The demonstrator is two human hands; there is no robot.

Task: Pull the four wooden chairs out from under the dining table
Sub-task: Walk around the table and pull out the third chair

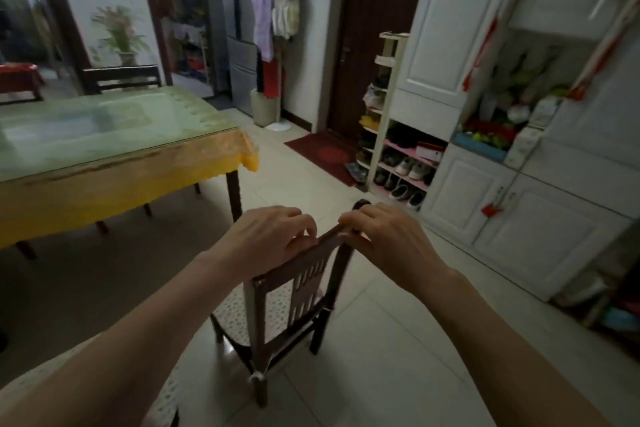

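Both hands are on the top rail of the same chair [298,291]. The left hand [266,236] has its grip curled over the left part of the rail, fingers bent down over the front edge. The right hand [377,236] is clamped on the right end, fingertips pinching the rail right where it meets the back post. So both grips are closed around the wood, close to each other with just a short bit of bare rail showing between them.

The chair below the grip is dark wood with a slatted back and a pale patterned seat cushion. It stands on the light floor tiles, well clear of the worktop, turned at an angle so the seat points left and away.

Left and further out from the grip is the worktop [104,135], a dining table with a glass top over a yellow cloth that hangs down the near side. Some dark legs show in the shadow under it, can't tell which belong to chairs. Behind the far edge of it a second chair [121,78] has its back sticking up, pushed close in.

Right of the grip there's a shoe rack [405,166] full of shoes built into white cabinets [512,215], and straight ahead a red doormat [325,156] in front of a dark door.
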